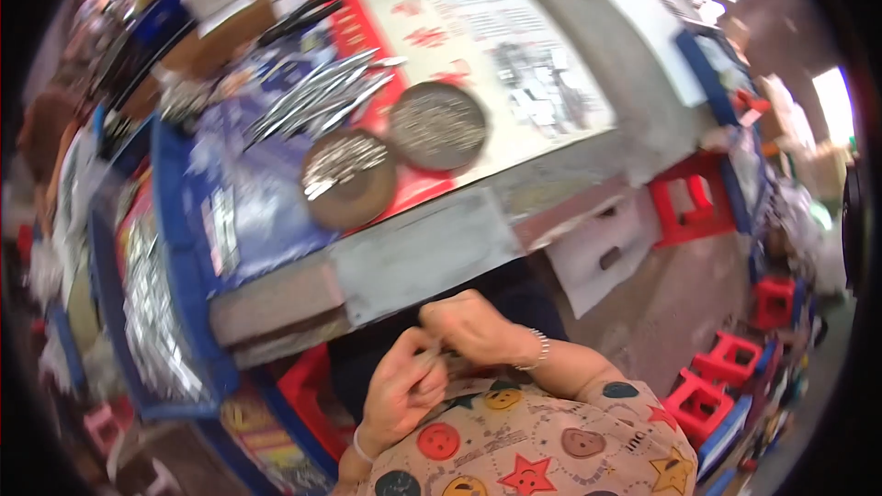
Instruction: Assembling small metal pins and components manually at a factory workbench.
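In front of my chest, just short of the table's near edge, my left hand (401, 384) and my right hand (478, 329) meet with fingers curled and pinched together. Whatever lies between the fingertips is hidden or too small to make out. Beyond them on the table stand two round dark dishes: the left dish (354, 206) has shiny small metal pieces on one side, while the right dish (441, 165) is covered with fine thin metal parts. Behind the dishes lies a heap of long silver metal tools (322, 99), perhaps tweezers or pliers; blur hides their exact kind.
A red and cream printed sheet (496, 152) carries flat silver pieces (542, 87). Blue plastic film (248, 220) covers the table's left. A deep blue bin (216, 349) with bagged metal parts stands left. Red stools (694, 404) stand on the right. Boxes crowd the back left.
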Tool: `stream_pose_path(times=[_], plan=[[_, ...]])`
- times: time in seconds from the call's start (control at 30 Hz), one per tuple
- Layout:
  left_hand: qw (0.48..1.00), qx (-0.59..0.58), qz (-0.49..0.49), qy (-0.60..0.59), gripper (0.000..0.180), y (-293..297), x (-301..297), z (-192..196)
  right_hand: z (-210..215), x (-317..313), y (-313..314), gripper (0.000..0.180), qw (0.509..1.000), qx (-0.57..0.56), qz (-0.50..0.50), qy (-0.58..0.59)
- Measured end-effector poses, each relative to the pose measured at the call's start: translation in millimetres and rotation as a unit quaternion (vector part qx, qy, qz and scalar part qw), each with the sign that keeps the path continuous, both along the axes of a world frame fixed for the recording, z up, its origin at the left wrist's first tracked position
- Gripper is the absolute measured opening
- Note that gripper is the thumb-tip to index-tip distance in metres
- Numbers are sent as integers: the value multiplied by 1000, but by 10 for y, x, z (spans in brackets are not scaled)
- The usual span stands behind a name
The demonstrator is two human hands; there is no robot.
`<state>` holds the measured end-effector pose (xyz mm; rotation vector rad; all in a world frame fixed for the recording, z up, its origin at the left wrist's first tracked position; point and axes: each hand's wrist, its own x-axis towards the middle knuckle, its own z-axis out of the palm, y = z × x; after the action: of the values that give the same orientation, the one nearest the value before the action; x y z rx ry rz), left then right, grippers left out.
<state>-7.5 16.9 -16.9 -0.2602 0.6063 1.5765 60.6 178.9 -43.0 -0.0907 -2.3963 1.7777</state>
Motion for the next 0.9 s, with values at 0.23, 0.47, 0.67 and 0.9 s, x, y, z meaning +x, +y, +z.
stream_pose_path(times=[0.23, 0.47, 0.67, 0.9], plan=[[998, -15, 22, 61, 9, -20, 10, 214, -140, -116, -99, 33, 995, -70, -10, 71], [991, 45, -65, 105, 12, -19, 44, 189, 168, 120, 211, 34, 966, -29, -214, 142], [973, 132, -158, 107, 12, -58, -166, -160, 74, -185, 0, 29, 924, 145, -321, 147], [960, 218, -176, 21, 11, 63, -95, -49, 165, -209, 7, 25, 932, 139, -303, 142]])
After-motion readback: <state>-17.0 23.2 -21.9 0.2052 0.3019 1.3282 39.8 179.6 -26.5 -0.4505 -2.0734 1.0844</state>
